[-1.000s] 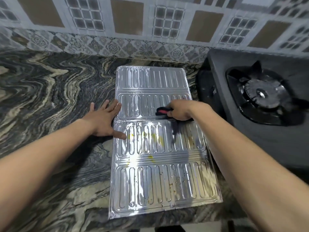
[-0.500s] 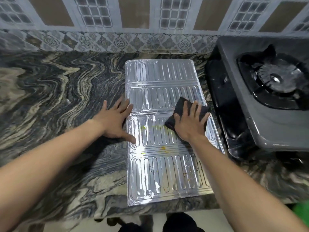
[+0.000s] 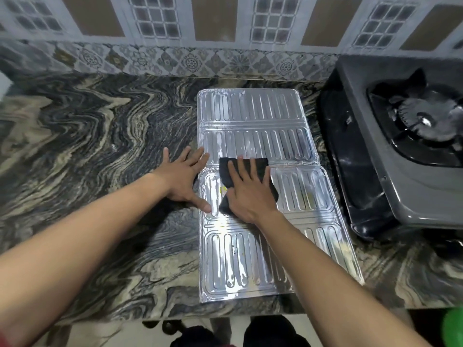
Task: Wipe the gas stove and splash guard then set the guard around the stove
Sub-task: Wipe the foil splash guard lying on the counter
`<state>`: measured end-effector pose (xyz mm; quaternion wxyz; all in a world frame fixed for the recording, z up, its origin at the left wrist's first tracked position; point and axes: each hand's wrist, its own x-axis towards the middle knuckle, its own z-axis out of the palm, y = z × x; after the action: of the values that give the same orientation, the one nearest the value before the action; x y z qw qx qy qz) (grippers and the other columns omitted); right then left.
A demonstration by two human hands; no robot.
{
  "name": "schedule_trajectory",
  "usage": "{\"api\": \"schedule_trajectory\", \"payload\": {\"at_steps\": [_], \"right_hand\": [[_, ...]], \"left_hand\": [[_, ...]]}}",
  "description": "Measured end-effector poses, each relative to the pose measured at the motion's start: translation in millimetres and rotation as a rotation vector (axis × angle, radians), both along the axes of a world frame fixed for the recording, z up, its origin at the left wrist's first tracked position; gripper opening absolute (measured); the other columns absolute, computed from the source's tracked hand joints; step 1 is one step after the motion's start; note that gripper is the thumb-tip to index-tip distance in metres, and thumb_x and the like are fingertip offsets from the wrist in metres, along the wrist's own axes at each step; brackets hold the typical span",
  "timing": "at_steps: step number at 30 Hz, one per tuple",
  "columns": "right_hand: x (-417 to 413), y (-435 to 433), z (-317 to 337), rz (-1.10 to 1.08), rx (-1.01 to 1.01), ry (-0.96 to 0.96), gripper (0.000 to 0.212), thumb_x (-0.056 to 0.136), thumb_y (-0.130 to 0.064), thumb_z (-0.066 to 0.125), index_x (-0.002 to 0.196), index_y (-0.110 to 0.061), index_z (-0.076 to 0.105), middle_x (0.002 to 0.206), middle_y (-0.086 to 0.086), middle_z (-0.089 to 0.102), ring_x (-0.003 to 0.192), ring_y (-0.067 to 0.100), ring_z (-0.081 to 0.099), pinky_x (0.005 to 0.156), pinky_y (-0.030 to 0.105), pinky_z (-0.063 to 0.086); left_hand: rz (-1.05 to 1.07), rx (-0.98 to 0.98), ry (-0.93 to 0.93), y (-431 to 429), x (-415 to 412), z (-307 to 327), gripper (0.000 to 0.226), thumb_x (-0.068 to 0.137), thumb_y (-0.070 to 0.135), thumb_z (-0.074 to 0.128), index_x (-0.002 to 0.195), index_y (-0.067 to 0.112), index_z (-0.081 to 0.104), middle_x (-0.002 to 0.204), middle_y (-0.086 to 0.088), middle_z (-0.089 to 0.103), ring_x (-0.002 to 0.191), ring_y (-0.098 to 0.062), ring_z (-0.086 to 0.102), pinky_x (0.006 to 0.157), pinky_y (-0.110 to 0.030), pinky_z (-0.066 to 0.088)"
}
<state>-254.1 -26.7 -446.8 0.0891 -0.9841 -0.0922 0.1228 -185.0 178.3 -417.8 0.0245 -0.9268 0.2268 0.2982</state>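
Note:
The silver ribbed splash guard (image 3: 253, 116) lies flat and unfolded on the marbled counter, reaching from near the wall to the front edge. My right hand (image 3: 248, 191) presses flat on a black cloth (image 3: 226, 169) over the guard's middle-left panel. Small yellow stains (image 3: 309, 196) show beside the cloth. My left hand (image 3: 184, 177) lies spread on the counter at the guard's left edge, its thumb and fingertips touching the metal. The grey gas stove (image 3: 406, 186) with its black burner (image 3: 423, 121) stands to the right of the guard.
A patterned tile wall (image 3: 225, 28) rises behind the marbled counter (image 3: 87, 146). The counter's front edge runs just below the guard, with floor and my feet beyond. A green object (image 3: 454, 326) shows at the bottom right corner.
My right hand has slid the black cloth leftward across the guard, from its right side to the left-middle panel. The left hand has stayed at the guard's left edge.

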Motion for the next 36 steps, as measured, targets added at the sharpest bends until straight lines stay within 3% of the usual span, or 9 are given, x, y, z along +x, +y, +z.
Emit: {"api": "schedule_trajectory", "payload": {"at_steps": [3, 7, 20, 23, 26, 28, 33, 36], "right_hand": [[-10.7, -1.7, -3.8, 0.059, -0.005, -0.024, 0.065, 0.102, -0.055, 0.011, 0.158, -0.027, -0.004, 0.165, -0.002, -0.010, 0.151, 0.026, -0.017, 0.117, 0.059, -0.013], [-14.7, -19.0, -3.5, 0.045, -0.035, -0.001, 0.063, 0.103, -0.054, 0.010, 0.157, -0.027, -0.006, 0.166, 0.001, -0.011, 0.151, 0.025, -0.018, 0.118, 0.058, -0.010], [-39.6, -115.3, 0.3, -0.382, -0.050, 0.037, 0.062, 0.105, -0.048, 0.010, 0.158, -0.021, -0.006, 0.166, 0.005, -0.010, 0.151, 0.029, -0.015, 0.118, 0.057, -0.012], [-40.7, -114.2, 1.5, -0.417, -0.052, 0.039, 0.062, 0.104, -0.047, 0.010, 0.158, -0.019, -0.005, 0.166, 0.008, -0.009, 0.151, 0.031, -0.013, 0.118, 0.059, -0.009], [-36.4, -110.7, 3.4, -0.442, -0.039, 0.057, 0.062, 0.105, -0.043, 0.016, 0.158, -0.016, -0.002, 0.166, 0.013, -0.007, 0.151, 0.035, -0.012, 0.117, 0.063, -0.007], [-33.4, -107.2, 6.3, -0.481, -0.008, 0.075, 0.061, 0.105, -0.037, 0.022, 0.158, -0.015, 0.000, 0.166, 0.015, -0.007, 0.151, 0.036, -0.013, 0.116, 0.065, -0.006], [-25.1, -80.1, 9.6, -0.560, 0.022, 0.060, 0.067, 0.097, -0.021, 0.032, 0.157, -0.014, 0.005, 0.166, 0.012, -0.002, 0.151, 0.037, -0.011, 0.113, 0.069, -0.007], [-26.7, -57.1, 4.1, -0.427, 0.040, 0.017, 0.064, 0.102, -0.029, 0.029, 0.158, -0.018, 0.001, 0.167, 0.009, -0.001, 0.152, 0.034, -0.009, 0.114, 0.068, -0.006]], "left_hand": [[0.008, 0.005, 0.007, -1.2, -0.1, 1.6, 0.157, 0.036, 0.101, 0.055, 0.153, 0.031, -0.024, 0.161, 0.010, -0.029, 0.149, -0.024, -0.026, 0.112, -0.069, -0.015], [0.000, 0.034, 0.008, -3.5, 1.9, 3.5, 0.158, 0.035, 0.101, 0.055, 0.153, 0.031, -0.025, 0.161, 0.010, -0.030, 0.148, -0.025, -0.028, 0.111, -0.069, -0.014], [-0.015, 0.038, -0.011, -8.4, 0.4, 6.6, 0.153, 0.042, 0.097, 0.057, 0.154, 0.029, -0.021, 0.162, 0.008, -0.027, 0.149, -0.025, -0.026, 0.110, -0.071, -0.010], [-0.058, -0.021, -0.079, -7.8, -13.1, 7.0, 0.135, 0.062, 0.090, 0.053, 0.155, 0.026, -0.020, 0.163, 0.005, -0.023, 0.151, -0.025, -0.020, 0.112, -0.070, -0.006], [-0.168, -0.034, -0.140, -2.3, -40.4, 0.5, 0.108, 0.080, 0.083, 0.028, 0.155, 0.023, -0.021, 0.163, 0.004, -0.025, 0.151, -0.021, -0.020, 0.117, -0.069, -0.001], [-0.151, -0.008, -0.103, 2.9, -53.2, -4.9, 0.116, 0.071, 0.093, 0.017, 0.154, 0.024, -0.024, 0.160, 0.007, -0.031, 0.149, -0.019, -0.022, 0.117, -0.067, -0.007], [-0.116, -0.021, -0.078, 4.3, -50.5, -9.2, 0.132, 0.058, 0.103, 0.024, 0.152, 0.025, -0.027, 0.156, 0.010, -0.034, 0.149, -0.021, -0.024, 0.115, -0.069, -0.008], [-0.092, -0.050, -0.102, 6.0, -48.3, -12.0, 0.139, 0.052, 0.106, 0.024, 0.154, 0.024, -0.023, 0.159, 0.010, -0.031, 0.148, -0.022, -0.027, 0.113, -0.069, -0.013]]}}
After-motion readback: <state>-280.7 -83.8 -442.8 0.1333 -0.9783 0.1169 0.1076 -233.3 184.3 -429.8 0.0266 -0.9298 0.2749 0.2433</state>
